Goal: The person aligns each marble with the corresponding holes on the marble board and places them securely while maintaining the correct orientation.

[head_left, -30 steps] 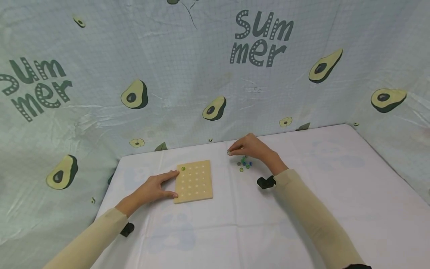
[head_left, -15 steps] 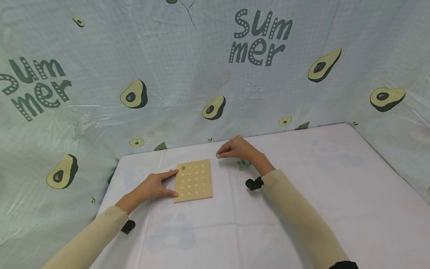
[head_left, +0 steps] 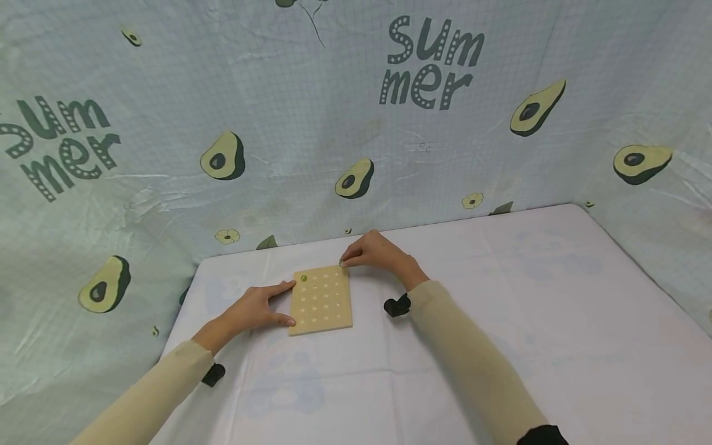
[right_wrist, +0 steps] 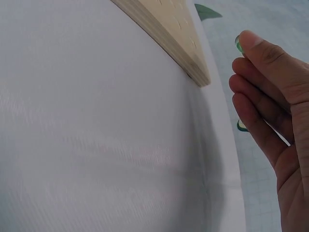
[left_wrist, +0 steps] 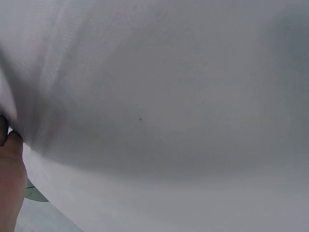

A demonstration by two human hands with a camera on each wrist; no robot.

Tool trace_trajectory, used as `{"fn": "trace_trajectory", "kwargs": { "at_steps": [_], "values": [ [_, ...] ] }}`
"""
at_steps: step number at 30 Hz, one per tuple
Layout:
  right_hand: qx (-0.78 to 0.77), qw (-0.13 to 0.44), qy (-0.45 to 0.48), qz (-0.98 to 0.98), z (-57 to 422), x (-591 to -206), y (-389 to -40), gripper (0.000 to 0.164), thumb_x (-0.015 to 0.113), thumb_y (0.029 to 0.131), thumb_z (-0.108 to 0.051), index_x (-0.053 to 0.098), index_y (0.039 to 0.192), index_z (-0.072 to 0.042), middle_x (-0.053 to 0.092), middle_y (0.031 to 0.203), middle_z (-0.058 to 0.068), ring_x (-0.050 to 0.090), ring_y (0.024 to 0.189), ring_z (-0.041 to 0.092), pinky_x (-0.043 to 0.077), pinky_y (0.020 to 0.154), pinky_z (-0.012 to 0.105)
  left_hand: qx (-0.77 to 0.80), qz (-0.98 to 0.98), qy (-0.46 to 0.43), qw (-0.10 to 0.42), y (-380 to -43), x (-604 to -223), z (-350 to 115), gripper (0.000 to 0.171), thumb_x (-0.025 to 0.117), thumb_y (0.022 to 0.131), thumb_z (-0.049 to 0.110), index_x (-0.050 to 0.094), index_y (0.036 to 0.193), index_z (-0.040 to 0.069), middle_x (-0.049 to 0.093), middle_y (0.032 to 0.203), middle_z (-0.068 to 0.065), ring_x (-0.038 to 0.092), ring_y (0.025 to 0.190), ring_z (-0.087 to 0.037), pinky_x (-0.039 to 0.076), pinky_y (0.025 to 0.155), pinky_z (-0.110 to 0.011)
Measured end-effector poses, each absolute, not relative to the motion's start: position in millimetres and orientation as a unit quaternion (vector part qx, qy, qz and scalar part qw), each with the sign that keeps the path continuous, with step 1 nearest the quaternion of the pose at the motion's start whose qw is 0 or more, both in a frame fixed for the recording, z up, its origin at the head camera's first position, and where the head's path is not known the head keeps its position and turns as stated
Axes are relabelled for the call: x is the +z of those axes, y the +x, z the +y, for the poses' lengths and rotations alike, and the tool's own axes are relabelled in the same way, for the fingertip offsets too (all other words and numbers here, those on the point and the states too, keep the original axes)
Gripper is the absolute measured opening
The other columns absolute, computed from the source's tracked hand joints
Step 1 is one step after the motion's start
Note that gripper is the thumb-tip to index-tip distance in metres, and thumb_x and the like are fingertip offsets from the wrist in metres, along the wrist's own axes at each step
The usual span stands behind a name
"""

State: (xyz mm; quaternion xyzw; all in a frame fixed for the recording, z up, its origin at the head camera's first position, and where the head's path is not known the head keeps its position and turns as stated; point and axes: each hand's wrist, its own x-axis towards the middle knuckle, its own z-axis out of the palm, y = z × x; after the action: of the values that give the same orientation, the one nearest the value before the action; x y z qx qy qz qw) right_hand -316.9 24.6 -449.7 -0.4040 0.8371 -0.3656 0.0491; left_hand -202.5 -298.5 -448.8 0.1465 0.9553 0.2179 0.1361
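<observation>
A square wooden board (head_left: 321,301) with rows of small hollows lies on the table. One green marble (head_left: 303,278) sits in its far left hollow. My left hand (head_left: 253,312) rests against the board's left edge, thumb and forefinger spread apart along it. Over the board's far right corner, my right hand (head_left: 375,252) pinches a clear green marble (right_wrist: 238,44) between thumb and fingertips. In the right wrist view the other fingers curl loosely below it. Only part of the left hand (left_wrist: 10,179) shows in the left wrist view.
A white cloth (head_left: 445,371) covers the table. A hanging sheet (head_left: 289,123) printed with avocados and lettering rises right behind the table's far edge. The loose marbles seen earlier right of the board are hidden by the right hand and forearm.
My right hand has moved left with the marble, from beside the loose marbles to the board's far right corner. The left hand and the board have stayed in place.
</observation>
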Motion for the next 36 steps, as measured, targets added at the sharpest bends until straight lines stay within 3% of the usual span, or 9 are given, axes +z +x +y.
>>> {"fn": "trace_trajectory", "kwargs": {
  "at_steps": [20,36],
  "values": [
    [-0.272,0.094,-0.437,0.852,-38,-447,-320,0.017,0.078,0.092,-0.030,0.083,0.101,-0.017,0.078,0.093,-0.008,0.059,0.070,-0.001,0.049,0.067,0.015,0.188,0.955,0.182,0.137,-199,-442,-298,0.096,0.083,0.079,0.053,0.047,0.152,0.003,0.046,0.154,-0.021,0.042,0.143,-0.041,0.040,0.112,-0.056],
    [-0.220,0.094,-0.450,0.860,-50,-444,-320,0.019,0.078,0.092,-0.032,0.082,0.105,-0.019,0.077,0.099,-0.010,0.065,0.086,0.000,0.050,0.085,0.018,0.194,0.955,0.176,0.139,-199,-442,-293,0.095,0.083,0.079,0.051,0.046,0.153,0.004,0.047,0.154,-0.019,0.042,0.143,-0.039,0.042,0.111,-0.055]
  ]
}}
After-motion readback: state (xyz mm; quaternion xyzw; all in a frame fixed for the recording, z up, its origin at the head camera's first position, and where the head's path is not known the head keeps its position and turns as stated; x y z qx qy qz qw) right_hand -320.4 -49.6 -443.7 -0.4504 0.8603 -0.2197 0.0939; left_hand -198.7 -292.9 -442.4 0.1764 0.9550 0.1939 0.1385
